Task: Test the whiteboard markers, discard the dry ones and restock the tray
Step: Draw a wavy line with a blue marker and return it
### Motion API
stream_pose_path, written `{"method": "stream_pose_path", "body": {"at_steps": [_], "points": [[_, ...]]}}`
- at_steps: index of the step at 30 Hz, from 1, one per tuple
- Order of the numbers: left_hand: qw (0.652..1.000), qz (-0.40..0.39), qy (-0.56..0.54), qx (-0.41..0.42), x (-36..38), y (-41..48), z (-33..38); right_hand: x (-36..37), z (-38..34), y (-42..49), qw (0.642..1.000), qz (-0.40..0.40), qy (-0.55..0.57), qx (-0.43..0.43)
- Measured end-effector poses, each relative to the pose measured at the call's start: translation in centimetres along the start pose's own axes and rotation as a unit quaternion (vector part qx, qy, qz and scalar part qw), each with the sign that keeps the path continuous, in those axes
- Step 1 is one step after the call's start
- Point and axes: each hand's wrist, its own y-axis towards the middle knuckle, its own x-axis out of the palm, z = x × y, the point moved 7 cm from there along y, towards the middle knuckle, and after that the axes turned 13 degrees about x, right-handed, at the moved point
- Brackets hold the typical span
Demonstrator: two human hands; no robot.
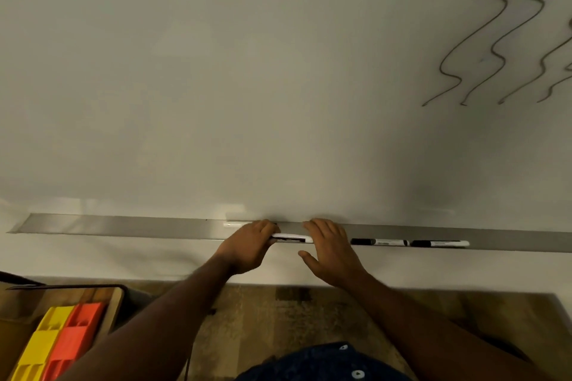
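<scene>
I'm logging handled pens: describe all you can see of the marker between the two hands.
The marker has a white, plastic-looking barrel with a dark label. It lies lengthwise on the grey tray below the whiteboard. The left hand grips its left end; the right hand lies flat over its right end. Cap and tip are hidden.

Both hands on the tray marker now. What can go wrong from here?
The marker sits at the front lip of the tray, only its left end gripped by the left hand; a slip may drop it to the floor.
The right hand lies close to the next marker; a sideways move may knock it.
All three markers look alike, so tested and untested ones may get mixed.
</scene>
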Motion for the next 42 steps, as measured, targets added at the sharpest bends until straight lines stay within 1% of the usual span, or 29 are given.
{"method": "stream_pose_path", "body": {"at_steps": [3, 7, 13, 17, 20, 28, 31, 35, 37, 40, 42], "points": [[1.000, -0.012, -0.008, 0.025, 0.0, 1.9, 2.3, -0.4, -0.6, 0.3, 0.999, -0.018, -0.018, -0.025], [0.998, -0.030, -0.003, 0.048, 0.0, 4.1, 4.6, -1.1, 0.7, 0.0, 1.000, -0.026, -0.001, 0.001], [0.996, -0.063, -0.025, 0.054, 0.1, 6.2, 6.6, -1.3, 3.4, -0.9, 0.999, -0.036, 0.029, 0.007], [0.995, -0.071, -0.014, 0.069, 0.3, 7.0, 7.4, -1.5, 4.4, -1.4, 0.999, -0.045, 0.022, 0.014], [0.994, -0.070, -0.013, 0.078, 0.4, 7.5, 7.9, -1.7, 5.0, -1.7, 0.998, -0.055, 0.021, 0.023], [0.995, -0.046, -0.037, 0.075, 1.1, 7.8, 8.1, -2.0, 6.0, -2.4, 0.999, -0.041, 0.009, 0.015], [0.995, -0.025, -0.067, 0.066, 0.9, 8.1, 7.7, -2.3, 6.5, -2.3, 0.999, -0.024, 0.012, 0.020], [0.997, -0.043, -0.067, 0.012, 0.9, 8.8, 7.2, -2.6, 7.2, -2.1, 0.999, -0.019, 0.029, 0.029], [0.995, -0.041, -0.090, -0.011, 1.0, 8.6, 6.8, -2.4, 8.1, -2.1, 0.997, -0.030, 0.046, 0.048], [0.988, -0.026, -0.147, -0.046, 1.6, 8.2, 5.9, -2.2, 9.7, -2.3, 0.994, -0.019, 0.074, 0.079], [0.987, -0.032, -0.146, -0.056, 2.2, 8.2, 5.4, -2.1, 10.6, -2.4, 0.989, -0.010, 0.103, 0.102]]}}
